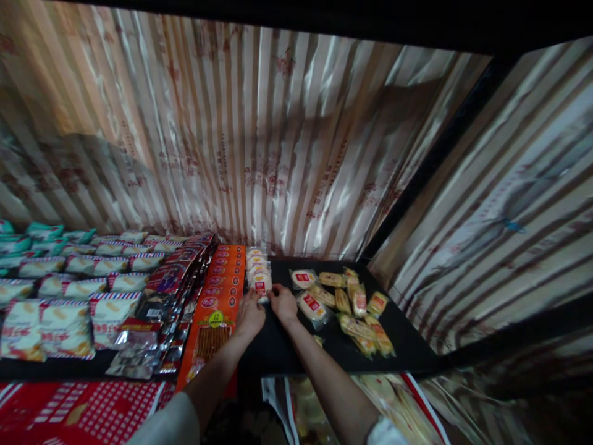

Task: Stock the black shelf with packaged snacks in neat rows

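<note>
A wrapped white rice cracker (260,283) with a red label lies at the near end of a short overlapping row on the black shelf. My left hand (251,315) grips its left near edge, fingers closed. From the right, my right hand (283,305) pinches the same pack's edge. Behind it, more wrapped white crackers (257,261) run back toward the curtain. Right of my right hand, two similar white packs (312,306) lie loose beside a scattered pile of yellowish wrapped snacks (356,300). My fingertips are partly blurred.
Orange snack packets (221,272) overlap left of my hands, then dark red packets (173,281) and rows of white bags (67,324). Below the black shelf (278,358) are a red basket (92,408) and an open bag of packs (384,402). A striped curtain (259,136) hangs behind.
</note>
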The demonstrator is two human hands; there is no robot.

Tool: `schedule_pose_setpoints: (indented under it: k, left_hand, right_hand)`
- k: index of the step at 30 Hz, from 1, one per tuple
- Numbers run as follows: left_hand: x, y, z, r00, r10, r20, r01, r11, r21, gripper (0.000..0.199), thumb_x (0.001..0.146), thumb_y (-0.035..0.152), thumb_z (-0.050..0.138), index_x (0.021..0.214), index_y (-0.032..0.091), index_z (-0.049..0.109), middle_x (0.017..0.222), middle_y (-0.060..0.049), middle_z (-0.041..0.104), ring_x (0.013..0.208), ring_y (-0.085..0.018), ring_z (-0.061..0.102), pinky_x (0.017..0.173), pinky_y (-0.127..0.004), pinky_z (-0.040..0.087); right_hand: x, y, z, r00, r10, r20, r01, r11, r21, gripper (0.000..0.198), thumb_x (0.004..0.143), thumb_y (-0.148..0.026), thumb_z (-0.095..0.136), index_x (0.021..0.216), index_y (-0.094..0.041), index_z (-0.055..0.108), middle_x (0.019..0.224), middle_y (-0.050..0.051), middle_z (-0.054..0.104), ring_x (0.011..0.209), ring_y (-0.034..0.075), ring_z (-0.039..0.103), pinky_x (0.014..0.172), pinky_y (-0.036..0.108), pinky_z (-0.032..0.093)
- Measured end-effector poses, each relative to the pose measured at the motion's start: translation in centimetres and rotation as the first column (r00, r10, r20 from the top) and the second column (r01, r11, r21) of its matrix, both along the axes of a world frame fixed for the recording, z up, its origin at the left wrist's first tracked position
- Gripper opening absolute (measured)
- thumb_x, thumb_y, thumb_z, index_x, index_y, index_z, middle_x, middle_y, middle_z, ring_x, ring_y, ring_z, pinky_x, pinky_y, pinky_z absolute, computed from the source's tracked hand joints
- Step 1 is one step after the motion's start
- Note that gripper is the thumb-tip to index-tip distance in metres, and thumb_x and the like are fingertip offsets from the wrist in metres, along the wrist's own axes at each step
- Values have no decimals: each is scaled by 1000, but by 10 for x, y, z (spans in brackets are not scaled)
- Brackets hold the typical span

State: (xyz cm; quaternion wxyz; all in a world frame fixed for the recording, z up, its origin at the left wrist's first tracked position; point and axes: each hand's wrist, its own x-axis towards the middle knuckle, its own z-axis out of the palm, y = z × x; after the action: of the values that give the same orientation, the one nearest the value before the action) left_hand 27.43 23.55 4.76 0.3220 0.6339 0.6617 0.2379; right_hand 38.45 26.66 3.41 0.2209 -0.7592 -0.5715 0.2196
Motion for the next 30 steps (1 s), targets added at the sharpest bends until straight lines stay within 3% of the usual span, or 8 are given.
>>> schedule_pose_setpoints:
  k: [6,11,18,21,25,30]
  left_hand:
    - [-4,-4,1,989,-46,-140,50,999,22,44,78,9,42,119,9,59,141,-9,42,128,-24,36,108,-31,28]
    - [-5,-11,4,973,-84,-216,109,988,107,45,77,5,38,117,9,59,139,-8,45,126,-23,37,106,-30,31]
    - [-2,-13,-1,962,-135,-236,168,977,129,49,76,3,36,121,7,55,138,-9,45,126,-22,37,107,-29,31]
    - [-5,-15,1,963,-134,-232,171,975,145,48,76,2,36,119,9,57,137,-9,47,127,-21,36,107,-29,31]
    - [-9,-26,10,969,-148,-198,180,971,155,41,79,6,39,114,11,60,135,-10,49,124,-21,41,106,-30,32]
    - [-3,-50,14,973,-211,-95,217,974,59,36,82,11,42,111,14,61,128,-8,55,114,-18,52,101,-26,36]
  right_hand:
    - [0,2,-2,989,33,143,-35,999,9,34,84,-35,48,112,-22,60,107,9,63,96,20,61,77,28,45]
    - [2,10,-8,997,-13,72,3,990,142,44,84,-36,48,122,-15,54,112,12,60,97,20,60,84,27,44]
    - [-4,21,-14,997,69,22,-71,990,120,38,85,-30,46,119,-17,55,107,9,65,90,18,63,79,27,46]
    - [0,18,-10,998,52,-35,-47,989,141,41,83,-31,48,120,-16,54,109,10,64,86,18,63,79,28,47]
    - [27,-9,7,991,12,-131,23,966,258,39,82,-30,47,115,-13,57,107,10,65,83,17,62,78,29,48]
    - [77,-82,23,999,-17,-52,34,936,350,34,84,-35,41,103,-16,61,99,9,66,81,18,61,72,28,47]
